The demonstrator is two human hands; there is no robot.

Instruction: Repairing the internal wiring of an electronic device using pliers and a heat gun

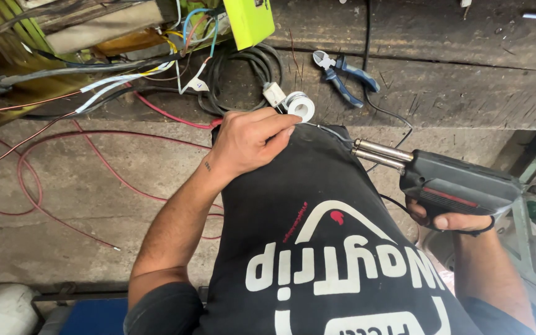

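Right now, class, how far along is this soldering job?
Done: soldering gun picked up in the right hand; blue pliers set aside on the bench. In hand: left hand pinches a thin wire beside the solder spool. Left: the gun's tip isn't visibly touching any joint yet.

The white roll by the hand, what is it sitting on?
The white roll rests on the dark wooden bench, beside coiled black cable. The left hand covers its lower edge, so whatever lies beneath there is hidden.
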